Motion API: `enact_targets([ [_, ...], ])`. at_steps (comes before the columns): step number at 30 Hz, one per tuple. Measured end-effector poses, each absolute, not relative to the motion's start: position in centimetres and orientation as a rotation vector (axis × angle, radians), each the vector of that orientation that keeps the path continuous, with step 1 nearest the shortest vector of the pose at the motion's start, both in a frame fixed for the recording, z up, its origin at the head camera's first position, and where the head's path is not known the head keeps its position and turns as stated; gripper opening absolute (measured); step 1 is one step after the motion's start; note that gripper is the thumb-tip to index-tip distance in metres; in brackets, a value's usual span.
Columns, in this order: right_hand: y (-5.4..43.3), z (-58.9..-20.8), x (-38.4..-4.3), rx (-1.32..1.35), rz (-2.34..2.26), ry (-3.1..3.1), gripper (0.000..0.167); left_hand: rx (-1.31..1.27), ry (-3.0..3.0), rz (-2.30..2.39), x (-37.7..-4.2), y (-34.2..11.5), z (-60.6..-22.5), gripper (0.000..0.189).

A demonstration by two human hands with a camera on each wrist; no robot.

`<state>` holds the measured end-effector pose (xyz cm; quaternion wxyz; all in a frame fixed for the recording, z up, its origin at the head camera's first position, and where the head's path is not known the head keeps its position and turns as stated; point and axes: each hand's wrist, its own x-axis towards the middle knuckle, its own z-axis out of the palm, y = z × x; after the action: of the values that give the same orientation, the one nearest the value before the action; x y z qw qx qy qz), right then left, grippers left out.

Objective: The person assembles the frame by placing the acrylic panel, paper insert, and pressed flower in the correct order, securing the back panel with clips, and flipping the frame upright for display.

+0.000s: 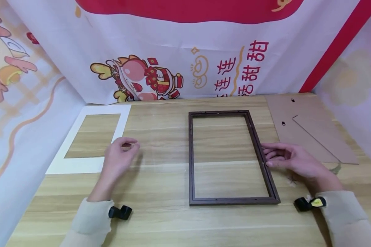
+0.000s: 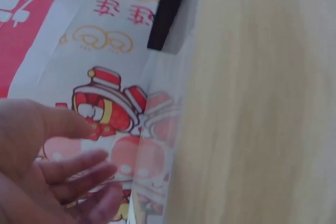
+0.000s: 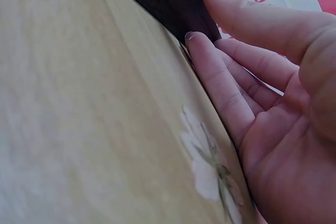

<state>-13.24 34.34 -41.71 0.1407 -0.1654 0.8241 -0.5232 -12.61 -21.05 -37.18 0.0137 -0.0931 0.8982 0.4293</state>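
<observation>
A dark brown picture frame (image 1: 190, 157) lies flat on the table, with wood grain showing through its opening. Along its right side, the fingertips of my right hand (image 1: 289, 159) touch the outer edge. The right wrist view shows fairly straight fingers against the frame's dark side (image 3: 173, 3), the thumb at its upper edge. My left hand (image 1: 119, 156) hovers beside the white mat (image 1: 72, 166), thumb and fingers loosely bent. In the left wrist view the same hand (image 2: 58, 166) holds nothing, fingers apart, with part of the frame (image 2: 170, 11) farther off.
At the right lies a brown backing board (image 1: 315, 133) with small hangers and a stand flap. A white flower print (image 3: 207, 161) marks the wooden tabletop (image 1: 160, 219). Printed cloth (image 1: 160, 41) hangs behind and at both sides.
</observation>
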Motion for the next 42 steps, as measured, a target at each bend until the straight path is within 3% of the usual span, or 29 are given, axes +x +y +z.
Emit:
enact_targets([
  [11, 34.4, -41.7, -13.1, -0.407, -1.476, 2.401, 0.065, -0.360, 2.827, 0.973, -13.3, -23.5, -37.6, 0.081],
  [22, 34.5, -41.9, -13.3, -0.506, -1.553, 2.338, 0.059, -0.414, 2.801, 0.952, -13.2, -23.7, -37.6, 0.088],
  [42, 34.0, -41.6, -13.0, -0.377, -1.529, 2.351, 0.060, -0.393, 2.797, 0.898, -13.2, -23.0, -38.1, 0.104],
])
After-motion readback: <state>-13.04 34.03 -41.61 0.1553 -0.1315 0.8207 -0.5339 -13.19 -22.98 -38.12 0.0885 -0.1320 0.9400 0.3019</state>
